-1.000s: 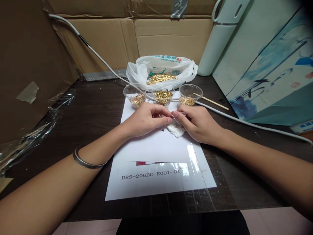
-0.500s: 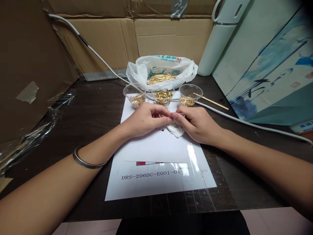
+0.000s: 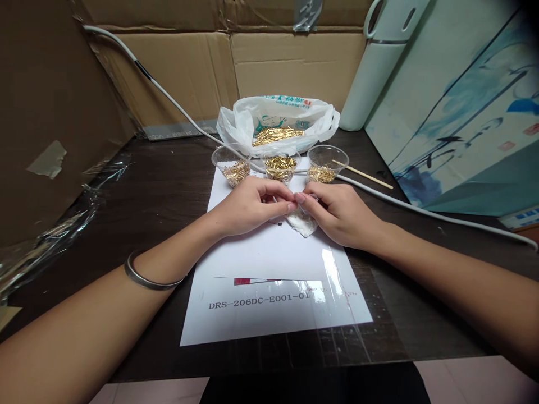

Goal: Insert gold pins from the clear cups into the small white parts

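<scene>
My left hand (image 3: 256, 205) and my right hand (image 3: 339, 210) meet fingertip to fingertip above the printed paper (image 3: 252, 252). Both are closed in a pinch; whatever lies between the fingertips is too small or hidden to name. A crumpled white tissue (image 3: 302, 224) sits under my right fingers. Just beyond my hands stand three clear plastic cups: the left cup (image 3: 231, 163) and right cup (image 3: 327, 163) with small gold-coloured metal pieces, the middle cup (image 3: 281, 163) with short gold-coloured tube-like pieces.
Behind the cups lies an open white plastic bag (image 3: 322, 126) of long gold-coloured pins. A thin wooden stick (image 3: 368, 175) rests right of the cups. A white cable (image 3: 177, 106) crosses the table. A pale green bottle (image 3: 370, 84) and cardboard walls (image 3: 168, 67) stand at the back.
</scene>
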A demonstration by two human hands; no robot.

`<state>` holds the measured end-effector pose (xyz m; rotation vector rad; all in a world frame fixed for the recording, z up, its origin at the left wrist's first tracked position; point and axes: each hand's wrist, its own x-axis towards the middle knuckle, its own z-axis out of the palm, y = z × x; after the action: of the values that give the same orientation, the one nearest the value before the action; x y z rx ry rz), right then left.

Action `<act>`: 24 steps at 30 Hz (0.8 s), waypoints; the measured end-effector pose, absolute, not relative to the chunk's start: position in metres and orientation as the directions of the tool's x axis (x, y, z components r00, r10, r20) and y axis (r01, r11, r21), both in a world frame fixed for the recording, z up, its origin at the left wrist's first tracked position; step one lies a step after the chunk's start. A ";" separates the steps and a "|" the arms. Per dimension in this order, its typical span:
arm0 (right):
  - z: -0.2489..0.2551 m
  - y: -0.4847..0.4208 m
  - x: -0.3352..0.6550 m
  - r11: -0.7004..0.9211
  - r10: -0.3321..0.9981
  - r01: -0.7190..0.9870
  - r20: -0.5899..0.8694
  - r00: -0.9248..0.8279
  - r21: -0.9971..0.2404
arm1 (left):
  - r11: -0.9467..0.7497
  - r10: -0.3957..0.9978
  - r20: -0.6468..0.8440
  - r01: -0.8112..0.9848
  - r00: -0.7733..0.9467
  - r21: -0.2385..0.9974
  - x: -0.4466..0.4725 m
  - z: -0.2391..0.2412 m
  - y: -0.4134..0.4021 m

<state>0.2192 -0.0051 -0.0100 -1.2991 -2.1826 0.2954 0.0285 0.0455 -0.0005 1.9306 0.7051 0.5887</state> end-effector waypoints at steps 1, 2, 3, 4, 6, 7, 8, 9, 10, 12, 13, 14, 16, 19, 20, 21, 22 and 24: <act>-0.010 -0.005 0.219 0.503 0.858 0.731 0.367 -0.359 -0.462 | -0.371 0.691 0.106 0.225 0.715 0.901 0.028 0.000 0.045; -0.010 -0.005 0.219 0.504 0.857 0.729 0.372 -0.356 -0.462 | -0.370 0.691 0.106 0.225 0.715 0.901 0.028 0.000 0.045; -0.010 -0.005 0.219 0.505 0.855 0.729 0.379 -0.353 -0.462 | -0.368 0.692 0.105 0.225 0.714 0.902 0.028 0.000 0.045; -0.010 -0.004 0.219 0.506 0.854 0.728 0.385 -0.350 -0.462 | -0.367 0.694 0.104 0.225 0.712 0.903 0.028 0.000 0.045; -0.011 -0.004 0.218 0.509 0.851 0.727 0.396 -0.344 -0.462 | -0.366 0.697 0.103 0.228 0.709 0.902 0.029 0.000 0.045; -0.011 -0.003 0.219 0.511 0.849 0.726 0.402 -0.343 -0.460 | -0.369 0.698 0.105 0.230 0.708 0.901 0.029 0.000 0.044; -0.011 -0.003 0.219 0.514 0.847 0.726 0.406 -0.344 -0.457 | -0.375 0.697 0.108 0.232 0.708 0.898 0.029 0.000 0.044; -0.011 -0.003 0.219 0.519 0.843 0.725 0.411 -0.347 -0.453 | -0.382 0.696 0.113 0.232 0.709 0.894 0.029 0.000 0.044; -0.010 -0.003 0.219 0.528 0.837 0.723 0.419 -0.353 -0.446 | -0.389 0.693 0.118 0.231 0.712 0.892 0.029 -0.001 0.045; -0.009 -0.003 0.219 0.547 0.821 0.720 0.442 -0.361 -0.427 | -0.403 0.685 0.128 0.226 0.717 0.887 0.029 -0.001 0.045; -0.009 -0.003 0.219 0.556 0.812 0.720 0.457 -0.364 -0.415 | -0.411 0.681 0.132 0.227 0.720 0.883 0.029 -0.002 0.046; -0.008 -0.004 0.219 0.564 0.804 0.721 0.469 -0.366 -0.403 | -0.422 0.677 0.135 0.232 0.724 0.876 0.028 -0.002 0.046; -0.007 -0.005 0.219 0.575 0.793 0.722 0.481 -0.375 -0.385 | -0.449 0.666 0.130 0.256 0.735 0.856 0.028 -0.002 0.047; -0.006 -0.006 0.218 0.581 0.789 0.723 0.473 -0.391 -0.373 | -0.491 0.657 0.125 0.296 0.743 0.820 0.027 -0.001 0.047; -0.006 -0.006 0.218 0.582 0.790 0.722 0.470 -0.394 -0.373 | -0.501 0.657 0.127 0.305 0.743 0.810 0.027 -0.001 0.048; -0.006 -0.006 0.218 0.582 0.791 0.723 0.467 -0.396 -0.373 | -0.510 0.658 0.130 0.311 0.742 0.802 0.027 -0.001 0.048; -0.006 -0.006 0.219 0.581 0.793 0.723 0.462 -0.397 -0.374 | -0.520 0.657 0.134 0.317 0.742 0.793 0.027 -0.001 0.047; -0.005 -0.006 0.219 0.578 0.796 0.724 0.453 -0.401 -0.375 | -0.532 0.655 0.134 0.327 0.744 0.781 0.027 -0.001 0.047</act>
<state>0.2191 -0.0064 -0.0054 -1.2068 -2.2127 0.1569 0.0274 0.0473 -0.0014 2.1606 0.7353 0.5362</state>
